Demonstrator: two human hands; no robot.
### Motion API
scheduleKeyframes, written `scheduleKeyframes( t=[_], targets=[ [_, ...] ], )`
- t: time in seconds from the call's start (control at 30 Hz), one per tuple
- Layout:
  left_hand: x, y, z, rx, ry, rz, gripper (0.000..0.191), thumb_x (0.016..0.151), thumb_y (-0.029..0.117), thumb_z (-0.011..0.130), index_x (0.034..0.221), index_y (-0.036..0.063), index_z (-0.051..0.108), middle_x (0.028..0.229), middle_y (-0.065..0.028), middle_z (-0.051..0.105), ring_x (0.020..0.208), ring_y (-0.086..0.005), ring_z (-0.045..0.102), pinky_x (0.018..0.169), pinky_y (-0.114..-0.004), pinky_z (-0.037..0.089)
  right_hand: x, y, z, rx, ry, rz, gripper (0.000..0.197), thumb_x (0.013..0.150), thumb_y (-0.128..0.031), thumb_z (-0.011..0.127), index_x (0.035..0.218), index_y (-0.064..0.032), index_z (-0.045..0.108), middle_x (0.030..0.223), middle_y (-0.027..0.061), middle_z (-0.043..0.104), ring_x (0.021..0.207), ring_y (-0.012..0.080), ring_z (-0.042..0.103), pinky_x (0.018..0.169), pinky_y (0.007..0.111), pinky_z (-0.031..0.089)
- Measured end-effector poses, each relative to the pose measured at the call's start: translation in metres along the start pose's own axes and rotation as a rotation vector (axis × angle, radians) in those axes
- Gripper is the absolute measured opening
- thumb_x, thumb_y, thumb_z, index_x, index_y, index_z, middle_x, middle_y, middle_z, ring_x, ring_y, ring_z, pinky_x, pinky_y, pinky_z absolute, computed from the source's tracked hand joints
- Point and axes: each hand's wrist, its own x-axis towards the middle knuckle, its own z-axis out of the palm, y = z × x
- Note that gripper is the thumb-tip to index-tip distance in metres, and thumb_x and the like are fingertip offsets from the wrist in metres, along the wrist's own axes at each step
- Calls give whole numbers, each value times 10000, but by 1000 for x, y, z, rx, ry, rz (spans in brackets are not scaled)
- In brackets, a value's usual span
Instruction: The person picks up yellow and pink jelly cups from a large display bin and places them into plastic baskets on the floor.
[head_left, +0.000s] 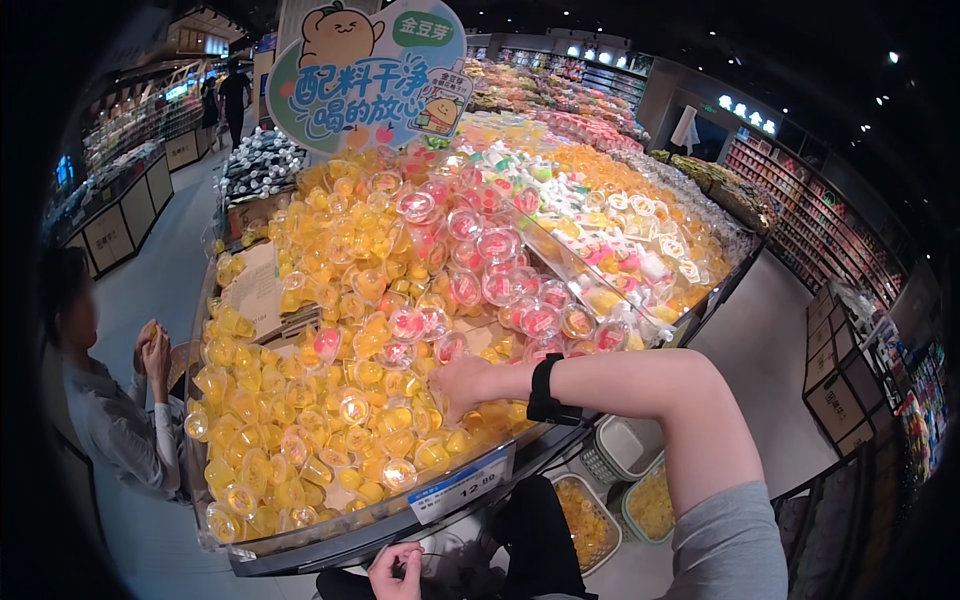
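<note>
My right hand (459, 382) reaches into a display bin of yellow jelly cups (300, 427), its fingers down among the cups, so whether it grips one is hidden. A black strap circles that wrist. Pink-and-red jelly cups (499, 289) in clear round tubs lie just beyond it. Low at the bottom edge of the view, my left hand (397, 571) rests near my lap with its fingers curled; its grip is unclear. A price label (462, 484) is fixed to the bin's front edge.
Plastic baskets (589, 525) with yellow packets stand on the floor by my legs. A clear divider (581, 262) separates pouches at the right. Cardboard (259, 289) shows inside the bin. Another person (124, 427) is at the left side, hands raised. A large cartoon sign (367, 82) stands behind.
</note>
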Motion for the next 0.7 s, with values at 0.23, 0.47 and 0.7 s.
scheduleKeyframes(
  t=[0.23,0.47,0.7],
  targets=[
    [-3,-11,-6,111,9,-6,159,977,76,667,1119,9,692,1020,-58,700,926,-134,609,853,-270,488,-29,4,-40,275,-3,145,669,648,-303,872,1201,-50,595,1058,214,664,867,336,703,633,392,613],
    [7,-19,4,82,11,117,89,912,-20,684,1000,-29,693,902,-73,686,821,-121,647,774,-241,500,-81,32,-97,1068,139,164,492,745,-301,801,1127,-120,549,1155,41,576,1028,186,603,642,379,628],
    [8,41,25,138,-61,172,99,895,-3,699,992,-12,714,924,-107,719,825,-167,681,767,-269,528,-107,54,-67,1527,321,-17,312,910,-260,660,1196,-193,558,1278,-15,510,1170,115,533,676,370,613]
  ],
)
